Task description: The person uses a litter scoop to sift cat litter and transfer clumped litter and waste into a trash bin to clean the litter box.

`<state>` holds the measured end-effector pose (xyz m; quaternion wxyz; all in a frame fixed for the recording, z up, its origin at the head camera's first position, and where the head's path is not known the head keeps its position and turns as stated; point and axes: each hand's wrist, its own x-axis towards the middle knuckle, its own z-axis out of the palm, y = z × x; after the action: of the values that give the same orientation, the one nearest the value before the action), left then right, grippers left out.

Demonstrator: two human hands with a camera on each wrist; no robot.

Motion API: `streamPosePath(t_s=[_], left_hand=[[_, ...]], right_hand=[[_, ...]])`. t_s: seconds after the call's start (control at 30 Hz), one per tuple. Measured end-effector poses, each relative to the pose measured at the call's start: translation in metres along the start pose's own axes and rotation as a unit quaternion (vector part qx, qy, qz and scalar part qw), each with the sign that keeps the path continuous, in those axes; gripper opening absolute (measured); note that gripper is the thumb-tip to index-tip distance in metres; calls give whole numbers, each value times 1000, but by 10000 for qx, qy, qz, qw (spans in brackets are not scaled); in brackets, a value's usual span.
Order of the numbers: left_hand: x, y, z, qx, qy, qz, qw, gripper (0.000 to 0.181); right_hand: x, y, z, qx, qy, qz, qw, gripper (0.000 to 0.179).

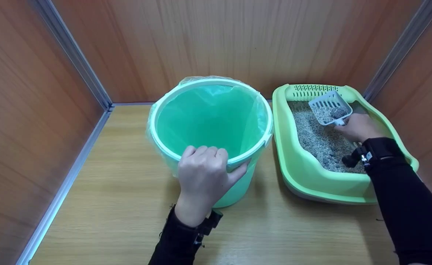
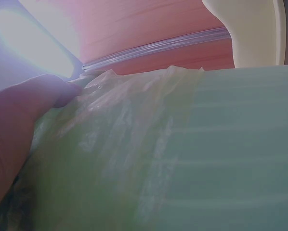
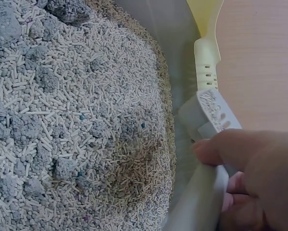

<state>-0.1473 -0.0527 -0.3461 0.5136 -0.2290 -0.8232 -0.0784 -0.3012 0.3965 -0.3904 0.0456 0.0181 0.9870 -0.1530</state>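
My left hand (image 1: 203,173) grips the near rim of a light green trash bin (image 1: 236,193), fingers over the edge and thumb along the outside. A clear plastic liner (image 2: 129,130) folds over the rim, as the left wrist view also shows. My right hand (image 1: 363,127) holds a pale slotted litter scoop (image 1: 329,98) by its handle, above the right part of a green litter box (image 1: 311,181). Some litter and a dark clump lie in the scoop. In the right wrist view, thumb and fingers close round the scoop handle (image 3: 199,199). Grey pellet litter (image 1: 317,145) covers the box floor.
Wooden panels (image 1: 238,40) with metal edge strips stand behind and at both sides. The bin and litter box stand side by side on a wood-look floor (image 1: 120,191). Several clumps (image 3: 67,10) lie in the litter. The box has a raised, slotted back rim.
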Motion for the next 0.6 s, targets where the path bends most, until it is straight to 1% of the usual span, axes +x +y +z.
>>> streamPosePath(t_s=[0.13, 0.33, 0.6], left_hand=[[0, 0, 0, 2, -21, -10, 10000, 65], [0, 0, 0, -48, -42, -24, 10000, 65], [-1, 1, 0, -74, -75, -52, 9999, 64]], right_hand=[[2, 0, 1, 40, -93, 39, 9999, 43], [2, 1, 3, 149, -37, -10, 9999, 38], [-1, -1, 1, 22, -227, -9, 9997, 40]])
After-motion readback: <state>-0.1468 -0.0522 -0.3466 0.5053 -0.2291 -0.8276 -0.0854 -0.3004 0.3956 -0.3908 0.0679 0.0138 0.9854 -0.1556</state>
